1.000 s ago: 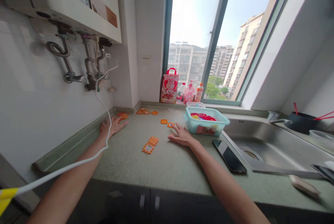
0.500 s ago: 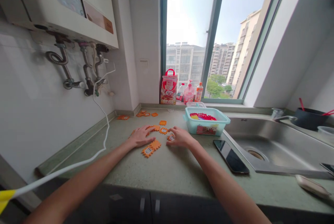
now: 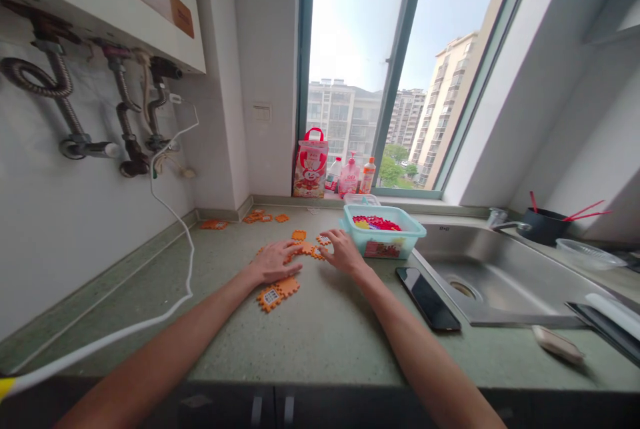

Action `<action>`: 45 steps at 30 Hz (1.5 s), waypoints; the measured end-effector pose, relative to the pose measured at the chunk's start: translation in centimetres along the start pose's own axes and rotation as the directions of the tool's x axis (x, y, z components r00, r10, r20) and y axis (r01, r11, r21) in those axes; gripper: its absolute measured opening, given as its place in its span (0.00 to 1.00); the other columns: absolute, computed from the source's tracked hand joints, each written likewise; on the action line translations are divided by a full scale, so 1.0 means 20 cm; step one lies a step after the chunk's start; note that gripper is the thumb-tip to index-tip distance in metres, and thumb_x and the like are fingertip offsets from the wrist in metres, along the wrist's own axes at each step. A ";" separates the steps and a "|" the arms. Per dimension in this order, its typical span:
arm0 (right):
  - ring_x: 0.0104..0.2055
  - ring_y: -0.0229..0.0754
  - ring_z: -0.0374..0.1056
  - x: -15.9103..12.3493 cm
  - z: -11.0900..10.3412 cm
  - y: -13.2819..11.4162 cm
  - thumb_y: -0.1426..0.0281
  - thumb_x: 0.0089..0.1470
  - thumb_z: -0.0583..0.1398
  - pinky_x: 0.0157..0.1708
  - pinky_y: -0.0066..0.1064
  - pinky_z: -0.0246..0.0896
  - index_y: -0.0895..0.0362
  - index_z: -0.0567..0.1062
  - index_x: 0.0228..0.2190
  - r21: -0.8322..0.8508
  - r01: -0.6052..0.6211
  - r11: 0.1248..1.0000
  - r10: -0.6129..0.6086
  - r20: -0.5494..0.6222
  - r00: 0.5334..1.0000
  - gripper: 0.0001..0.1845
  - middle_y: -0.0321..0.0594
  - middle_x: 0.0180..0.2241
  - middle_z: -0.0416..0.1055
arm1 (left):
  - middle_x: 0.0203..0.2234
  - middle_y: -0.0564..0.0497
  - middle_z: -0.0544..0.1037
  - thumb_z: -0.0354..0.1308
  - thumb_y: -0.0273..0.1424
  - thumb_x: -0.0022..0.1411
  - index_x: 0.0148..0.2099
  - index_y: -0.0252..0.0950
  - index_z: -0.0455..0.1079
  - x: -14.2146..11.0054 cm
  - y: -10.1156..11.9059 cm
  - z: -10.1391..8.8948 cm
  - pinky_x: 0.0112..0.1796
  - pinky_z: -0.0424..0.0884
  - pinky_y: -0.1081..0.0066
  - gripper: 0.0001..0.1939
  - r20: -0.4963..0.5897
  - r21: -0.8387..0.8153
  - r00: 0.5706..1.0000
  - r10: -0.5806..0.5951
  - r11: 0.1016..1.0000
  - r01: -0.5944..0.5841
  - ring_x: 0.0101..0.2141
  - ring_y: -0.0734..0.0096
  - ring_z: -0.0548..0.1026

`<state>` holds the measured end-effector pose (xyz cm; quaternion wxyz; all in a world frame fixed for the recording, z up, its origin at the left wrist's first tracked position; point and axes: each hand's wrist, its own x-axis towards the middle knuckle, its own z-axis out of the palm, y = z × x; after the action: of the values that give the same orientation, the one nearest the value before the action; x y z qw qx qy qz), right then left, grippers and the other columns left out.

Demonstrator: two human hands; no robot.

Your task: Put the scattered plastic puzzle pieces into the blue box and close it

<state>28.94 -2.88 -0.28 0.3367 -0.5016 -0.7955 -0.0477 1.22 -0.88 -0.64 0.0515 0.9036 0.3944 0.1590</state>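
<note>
My left hand lies flat, fingers spread, on the green countertop, resting over orange puzzle-like tiles. My right hand lies beside it with fingers stretched out, touching more of the orange tiles. A joined pair of orange tiles with a white label lies just in front of my left hand. More orange tiles sit near the back wall corner. A light blue plastic tub with red and yellow pieces inside stands just right of my right hand.
A black phone lies by the steel sink. A red bag and bottles stand on the window sill. A white cable hangs from the wall heater's pipes across the left counter. A dark pot sits far right.
My left hand came from the far left wall edge to the middle, bringing orange tiles along. My right hand shifted slightly forward onto the tiles. The view moved closer.
</note>
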 end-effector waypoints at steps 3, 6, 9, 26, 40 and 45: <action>0.65 0.53 0.65 0.00 0.05 0.04 0.65 0.69 0.57 0.66 0.43 0.59 0.60 0.72 0.61 -0.010 -0.102 0.995 0.103 0.082 0.991 0.24 0.55 0.62 0.70 | 0.69 0.47 0.66 0.56 0.53 0.69 0.71 0.50 0.65 0.00 0.00 -0.01 0.66 0.58 0.54 0.33 0.040 0.024 0.999 -0.017 1.000 0.016 0.67 0.52 0.65; 0.72 0.53 0.56 0.00 0.10 0.07 0.64 0.71 0.51 0.70 0.44 0.52 0.63 0.67 0.67 -0.072 -0.151 0.986 0.163 0.220 0.962 0.28 0.56 0.69 0.61 | 0.70 0.48 0.65 0.53 0.55 0.69 0.72 0.51 0.64 0.00 0.01 -0.03 0.67 0.57 0.53 0.34 0.074 0.056 0.997 -0.021 0.998 0.017 0.68 0.53 0.64; 0.68 0.50 0.62 0.01 0.11 0.06 0.66 0.72 0.47 0.69 0.41 0.53 0.59 0.72 0.63 -0.128 -0.118 0.985 0.152 0.306 0.940 0.26 0.51 0.65 0.68 | 0.70 0.48 0.65 0.51 0.55 0.70 0.73 0.50 0.62 0.00 0.01 -0.03 0.66 0.59 0.52 0.35 0.080 0.067 0.997 -0.017 0.998 0.012 0.68 0.53 0.64; 0.44 0.48 0.76 -0.05 -0.01 -0.01 0.63 0.63 0.67 0.46 0.33 0.67 0.56 0.80 0.47 -0.069 -0.105 0.992 0.117 0.215 0.970 0.13 0.47 0.42 0.79 | 0.70 0.48 0.65 0.48 0.57 0.70 0.72 0.50 0.63 -0.04 -0.07 -0.07 0.65 0.60 0.54 0.35 0.065 0.079 0.996 -0.065 0.995 0.059 0.65 0.54 0.67; 0.36 0.42 0.75 -0.07 0.04 -0.16 0.67 0.56 0.71 0.42 0.31 0.67 0.49 0.84 0.42 0.057 -0.025 0.998 0.009 0.265 0.964 0.10 0.39 0.37 0.79 | 0.70 0.46 0.65 0.47 0.51 0.73 0.73 0.53 0.62 -0.04 -0.08 -0.07 0.66 0.58 0.50 0.30 0.076 0.107 0.997 -0.024 0.994 0.016 0.68 0.53 0.64; 0.40 0.44 0.76 -0.06 -0.05 -0.06 0.66 0.56 0.70 0.46 0.34 0.68 0.51 0.83 0.42 0.078 -0.017 0.997 0.012 0.067 0.998 0.11 0.41 0.40 0.79 | 0.73 0.45 0.59 0.52 0.50 0.71 0.73 0.55 0.61 -0.05 -0.03 -0.06 0.69 0.47 0.41 0.31 0.118 0.121 0.987 0.106 0.985 -0.120 0.71 0.50 0.57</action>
<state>28.81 -4.89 0.10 0.3297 -0.4951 -0.8038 0.0029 -0.29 -1.20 0.19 0.0063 0.9335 0.3482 0.0857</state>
